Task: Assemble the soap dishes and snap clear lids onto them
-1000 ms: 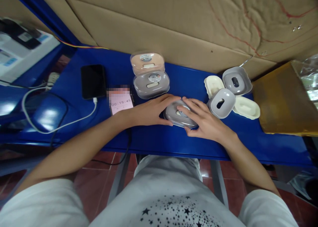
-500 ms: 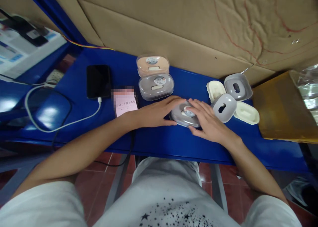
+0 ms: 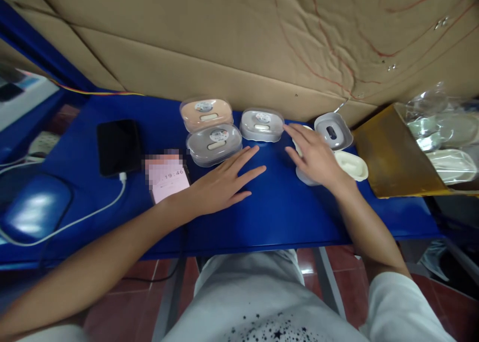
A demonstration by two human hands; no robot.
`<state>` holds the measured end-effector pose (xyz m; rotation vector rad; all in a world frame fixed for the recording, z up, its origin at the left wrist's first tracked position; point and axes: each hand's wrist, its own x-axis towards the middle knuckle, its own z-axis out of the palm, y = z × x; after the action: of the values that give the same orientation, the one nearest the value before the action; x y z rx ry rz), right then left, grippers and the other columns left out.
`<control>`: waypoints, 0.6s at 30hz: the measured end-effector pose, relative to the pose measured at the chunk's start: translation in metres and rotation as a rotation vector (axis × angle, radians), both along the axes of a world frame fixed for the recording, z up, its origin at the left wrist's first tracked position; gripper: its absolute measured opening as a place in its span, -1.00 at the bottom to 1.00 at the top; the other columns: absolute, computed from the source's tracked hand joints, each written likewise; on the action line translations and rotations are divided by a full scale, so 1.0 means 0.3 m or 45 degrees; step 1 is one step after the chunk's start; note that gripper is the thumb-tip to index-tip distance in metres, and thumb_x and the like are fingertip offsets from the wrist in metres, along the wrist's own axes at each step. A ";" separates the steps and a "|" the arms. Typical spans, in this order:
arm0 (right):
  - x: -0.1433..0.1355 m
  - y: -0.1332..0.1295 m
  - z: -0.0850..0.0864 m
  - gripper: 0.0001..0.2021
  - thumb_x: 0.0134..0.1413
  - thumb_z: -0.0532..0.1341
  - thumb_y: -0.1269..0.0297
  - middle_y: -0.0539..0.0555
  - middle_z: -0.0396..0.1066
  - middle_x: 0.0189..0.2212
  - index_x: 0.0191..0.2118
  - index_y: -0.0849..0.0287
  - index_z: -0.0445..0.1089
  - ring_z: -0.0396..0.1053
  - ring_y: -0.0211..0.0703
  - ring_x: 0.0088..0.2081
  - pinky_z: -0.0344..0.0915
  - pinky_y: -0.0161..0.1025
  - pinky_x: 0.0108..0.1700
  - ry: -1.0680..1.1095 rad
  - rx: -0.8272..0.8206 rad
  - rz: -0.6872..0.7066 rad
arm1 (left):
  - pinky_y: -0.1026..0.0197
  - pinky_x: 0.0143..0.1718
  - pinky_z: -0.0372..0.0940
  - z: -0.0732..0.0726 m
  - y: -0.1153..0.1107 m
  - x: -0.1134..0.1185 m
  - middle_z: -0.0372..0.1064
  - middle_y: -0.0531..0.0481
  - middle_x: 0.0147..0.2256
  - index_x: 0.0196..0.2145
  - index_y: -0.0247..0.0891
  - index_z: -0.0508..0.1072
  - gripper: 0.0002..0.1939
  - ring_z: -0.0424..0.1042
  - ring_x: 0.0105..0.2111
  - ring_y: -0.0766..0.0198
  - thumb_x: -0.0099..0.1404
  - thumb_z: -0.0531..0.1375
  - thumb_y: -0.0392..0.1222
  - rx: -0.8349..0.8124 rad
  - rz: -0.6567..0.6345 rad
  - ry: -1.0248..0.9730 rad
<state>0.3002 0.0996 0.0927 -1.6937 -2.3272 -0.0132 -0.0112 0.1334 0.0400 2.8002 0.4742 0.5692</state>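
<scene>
Both hands, left hand and right hand, spread over a blue table; lidded boxes sit toward its back edge; cardboard behind.

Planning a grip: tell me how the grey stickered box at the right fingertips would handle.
The grey box looks stiff, being smoothly moulded; its shiny clear lid may be slippery; low and wide, it probably slides before tipping.
</scene>
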 end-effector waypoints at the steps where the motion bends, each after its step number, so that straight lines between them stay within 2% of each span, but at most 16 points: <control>1: 0.032 -0.053 0.008 -0.47 0.56 0.02 0.09 0.32 0.36 0.41 0.49 0.13 0.27 0.33 0.35 0.40 0.28 0.33 0.41 -0.076 0.028 -0.074 | -0.43 0.48 0.16 -0.003 0.001 -0.002 -0.22 -0.43 0.59 0.52 -0.16 0.15 -0.32 -0.07 0.58 -0.30 0.55 0.24 -0.24 0.002 0.000 0.006; 3: 0.081 -0.168 0.004 -0.50 0.57 0.03 0.05 0.40 0.53 0.22 0.36 0.21 0.43 0.49 0.43 0.21 0.40 0.36 0.26 -0.218 0.067 -0.280 | -0.42 0.48 0.15 -0.007 -0.002 -0.005 -0.19 -0.41 0.59 0.52 -0.15 0.17 -0.34 -0.06 0.58 -0.29 0.56 0.23 -0.24 -0.011 -0.002 0.015; 5: 0.088 -0.276 -0.024 -0.53 0.55 0.07 0.03 0.40 0.62 0.03 0.27 0.21 0.50 0.58 0.44 0.04 0.50 0.40 0.10 -0.244 0.055 -0.366 | -0.41 0.48 0.16 -0.009 -0.013 -0.003 -0.13 -0.40 0.58 0.52 -0.14 0.18 -0.34 -0.02 0.57 -0.29 0.57 0.23 -0.20 -0.043 -0.030 0.022; 7: 0.048 -0.354 -0.053 -0.54 0.54 0.11 0.02 0.36 0.62 0.05 0.31 0.14 0.47 0.57 0.43 0.08 0.55 0.39 0.07 -0.156 0.006 -0.348 | -0.40 0.48 0.17 -0.010 -0.034 0.006 -0.08 -0.38 0.57 0.53 -0.11 0.18 -0.32 0.04 0.55 -0.29 0.56 0.26 -0.14 -0.082 -0.087 0.032; 9: -0.018 -0.388 -0.059 -0.50 0.55 0.11 0.04 0.30 0.56 0.21 0.43 0.08 0.35 0.52 0.34 0.22 0.54 0.35 0.18 0.029 -0.071 -0.234 | -0.39 0.48 0.18 -0.008 -0.060 0.020 -0.07 -0.39 0.57 0.54 -0.11 0.17 -0.29 0.06 0.54 -0.29 0.56 0.28 -0.06 -0.107 -0.160 0.044; 11: -0.070 -0.373 -0.035 -0.48 0.57 0.10 0.08 0.21 0.47 0.34 0.50 0.04 0.25 0.47 0.19 0.31 0.49 0.22 0.31 0.252 -0.163 -0.039 | -0.40 0.46 0.19 -0.004 -0.082 0.033 -0.08 -0.41 0.57 0.54 -0.11 0.18 -0.26 0.05 0.55 -0.30 0.55 0.29 0.04 -0.115 -0.209 0.055; 13: -0.077 -0.314 -0.002 -0.51 0.59 0.08 0.08 0.11 0.44 0.38 0.49 -0.02 0.27 0.46 0.08 0.33 0.45 0.12 0.37 0.393 -0.170 0.076 | -0.42 0.46 0.19 0.000 -0.089 0.043 -0.06 -0.39 0.57 0.52 -0.10 0.21 -0.26 0.04 0.55 -0.31 0.53 0.30 0.10 -0.120 -0.208 0.061; 15: -0.032 -0.231 0.010 -0.54 0.59 0.05 0.06 0.12 0.50 0.33 0.42 -0.01 0.37 0.47 0.12 0.32 0.41 0.15 0.37 0.376 -0.051 -0.006 | -0.42 0.47 0.17 0.003 -0.081 0.046 -0.02 -0.36 0.56 0.50 -0.09 0.25 -0.28 0.05 0.55 -0.30 0.52 0.31 0.10 -0.119 -0.175 0.072; 18: 0.080 -0.112 -0.041 -0.51 0.57 0.02 0.00 0.27 0.56 0.23 0.32 0.13 0.47 0.49 0.31 0.25 0.38 0.31 0.31 0.155 0.090 -0.264 | -0.37 0.47 0.18 0.002 -0.053 0.045 0.15 -0.34 0.49 0.42 -0.12 0.37 -0.38 0.14 0.50 -0.27 0.52 0.32 0.06 -0.068 -0.136 0.129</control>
<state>0.3242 0.0660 0.0803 -1.8382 -2.0325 -0.0309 0.0022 0.1174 0.0405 2.7926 0.3512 0.3879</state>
